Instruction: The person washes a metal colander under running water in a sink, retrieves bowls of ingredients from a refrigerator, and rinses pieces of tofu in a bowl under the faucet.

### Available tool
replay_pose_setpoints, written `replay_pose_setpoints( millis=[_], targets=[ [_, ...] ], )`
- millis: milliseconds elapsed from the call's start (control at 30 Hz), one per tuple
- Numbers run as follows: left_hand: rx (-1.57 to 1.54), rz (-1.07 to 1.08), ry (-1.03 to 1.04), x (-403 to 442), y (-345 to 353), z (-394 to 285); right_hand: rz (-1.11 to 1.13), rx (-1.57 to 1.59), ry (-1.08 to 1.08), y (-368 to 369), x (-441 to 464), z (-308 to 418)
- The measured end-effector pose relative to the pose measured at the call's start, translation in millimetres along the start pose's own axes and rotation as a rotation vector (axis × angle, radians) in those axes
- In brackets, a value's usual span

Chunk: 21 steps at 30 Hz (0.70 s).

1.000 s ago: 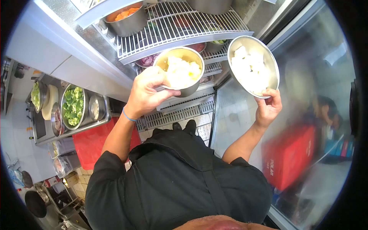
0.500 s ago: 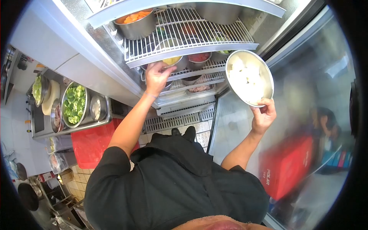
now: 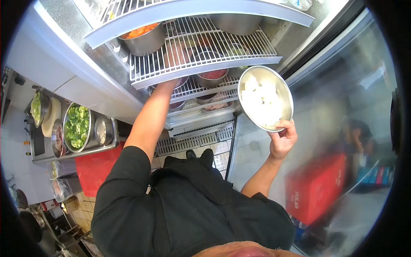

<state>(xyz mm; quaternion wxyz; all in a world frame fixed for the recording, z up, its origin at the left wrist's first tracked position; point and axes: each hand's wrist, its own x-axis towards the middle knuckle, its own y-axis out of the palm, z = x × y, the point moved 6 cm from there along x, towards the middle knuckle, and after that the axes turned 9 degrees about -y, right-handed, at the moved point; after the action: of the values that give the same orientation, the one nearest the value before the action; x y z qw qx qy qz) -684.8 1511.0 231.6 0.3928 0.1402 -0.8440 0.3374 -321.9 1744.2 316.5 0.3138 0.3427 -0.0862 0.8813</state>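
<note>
My right hand (image 3: 284, 138) grips the lower rim of a metal bowl (image 3: 287, 91), thumb on the edge. White chunks (image 3: 262, 96) lie inside the bowl, which tilts toward me. My left hand (image 3: 176, 55) reaches into the fridge beneath a wire shelf (image 3: 197, 40) and shows only in part through the wires. Its fingers are too hidden to read, and I cannot tell whether it touches a container. Near it on the shelf below stands a metal pot of red food (image 3: 214, 74).
A steel pot of orange pieces (image 3: 143, 40) stands on the wire shelf. The glass door (image 3: 261, 145) is open at right. At left, a bowl of broccoli (image 3: 78, 128) sits on a steel counter above a red lid or board (image 3: 96, 169).
My left hand has moved deeper into the fridge, under the wire shelf. The yellow food it was beside is now out of sight. My right hand still holds the bowl.
</note>
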Motion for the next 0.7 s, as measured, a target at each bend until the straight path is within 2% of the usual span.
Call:
replay_pose_setpoints(
  millis=[467,633,700],
  targets=[
    [-0.036,0.169,0.145,14.7,-13.6,-16.7,-0.017,-0.054,0.041,-0.3,-5.6,-15.5],
    [0.068,0.349,0.388,-16.5,-46.5,-39.1,-0.023,-0.044,0.006,-2.4,-3.2,-15.3],
    [-0.064,0.797,-0.115,-29.7,-82.4,-44.1,-0.019,-0.063,-0.023,-2.2,-0.6,-13.8]
  ],
)
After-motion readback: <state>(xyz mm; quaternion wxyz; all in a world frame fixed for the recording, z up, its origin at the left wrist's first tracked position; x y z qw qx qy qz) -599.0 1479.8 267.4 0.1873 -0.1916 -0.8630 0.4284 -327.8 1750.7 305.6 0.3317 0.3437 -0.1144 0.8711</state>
